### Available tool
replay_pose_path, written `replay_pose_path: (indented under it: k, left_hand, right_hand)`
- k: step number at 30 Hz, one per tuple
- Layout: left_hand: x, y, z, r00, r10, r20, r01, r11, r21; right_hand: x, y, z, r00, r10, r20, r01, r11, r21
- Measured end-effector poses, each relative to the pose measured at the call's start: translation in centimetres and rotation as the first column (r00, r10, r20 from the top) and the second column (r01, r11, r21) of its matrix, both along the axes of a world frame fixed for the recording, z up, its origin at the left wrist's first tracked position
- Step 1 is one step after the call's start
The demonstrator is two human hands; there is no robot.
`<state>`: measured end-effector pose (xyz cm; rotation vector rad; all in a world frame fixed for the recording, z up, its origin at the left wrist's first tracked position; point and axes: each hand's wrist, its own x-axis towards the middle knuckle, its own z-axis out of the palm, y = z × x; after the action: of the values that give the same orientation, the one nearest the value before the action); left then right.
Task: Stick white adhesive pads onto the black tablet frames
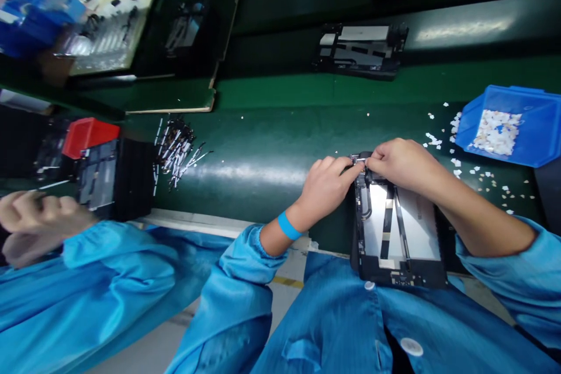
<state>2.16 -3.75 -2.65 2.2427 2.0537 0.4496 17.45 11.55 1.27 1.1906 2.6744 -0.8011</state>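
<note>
Co-worker's hand point(33, 210): loosely curled at the left edge of the view, above a blue sleeve; what it holds cannot be told.
Red bin point(90, 134): at the left end of the tabletop point(263, 169), just beside a dark tray point(109, 178).
Loose parts point(175, 149): a scattered heap of small black and white strips, right of the dark tray, near the tabletop's middle.
Left hand point(326, 184): blue band on the wrist; thumb and forefinger pinched shut on a small metal clip point(359, 159) at the frame's far end.
Frame point(397, 228): black, with a pale panel inside, lying at the near edge of the tabletop, its near end overhanging toward the person's coat.
Right hand point(401, 163): fingers closed, grip on the same clip from the other side, resting on the frame's far end; fingertips of both hands nearly meet.
White scraps point(464, 166): strewn over the tabletop right of the right hand.
Blue bin point(512, 125): near the right edge, tilted, holding more white scraps.
Second frame point(359, 49): on the far strip of the tabletop, well apart from the hands.
</note>
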Motion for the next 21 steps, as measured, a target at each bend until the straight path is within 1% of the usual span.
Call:
replay_pose_path:
  k: [3,6,8,10,12,14,16,18,21]
  left_hand:
    - [-0.6,0.3,0.7,0.998,-0.048,-0.045,0.047,0.998,-0.03]
    - [-1.4,1.1,1.5,0.992,-0.118,-0.036,0.115,0.99,-0.085]
    - [-2.0,1.6,1.7,0.989,-0.146,0.003,0.145,0.983,-0.117]
    - [-2.5,2.0,1.8,0.986,-0.159,0.047,0.164,0.976,-0.142]
    - [-3.0,2.2,1.7,0.981,-0.173,0.083,0.185,0.968,-0.171]
    - [-3.4,2.3,1.8,0.977,-0.193,0.093,0.208,0.958,-0.197]
    - [-3.7,2.3,1.9,0.976,-0.207,0.065,0.216,0.953,-0.212]
    - [-3.9,2.3,2.2,0.977,-0.212,0.018,0.211,0.953,-0.216]
    - [-3.6,2.1,2.8,0.972,-0.23,-0.039,0.216,0.951,-0.222]
  right_hand:
    - [1.0,-0.3,-0.7,0.998,0.04,-0.051,-0.037,0.998,0.047]
    - [2.7,-0.8,-1.8,0.977,0.088,-0.192,-0.059,0.986,0.153]
    - [4.0,-1.0,-2.7,0.94,0.194,-0.28,-0.122,0.96,0.253]
    - [5.2,-1.2,-3.5,0.888,0.355,-0.292,-0.246,0.903,0.353]
    - [5.9,-1.2,-4.1,0.839,0.485,-0.246,-0.353,0.83,0.432]
    - [6.3,-1.1,-4.4,0.813,0.55,-0.191,-0.406,0.771,0.491]
    - [6.4,-1.0,-4.2,0.796,0.59,-0.135,-0.445,0.721,0.531]
    - [6.3,-0.7,-3.8,0.771,0.633,-0.072,-0.491,0.662,0.566]
    - [6.1,-0.3,-3.0,0.711,0.703,0.015,-0.565,0.559,0.607]
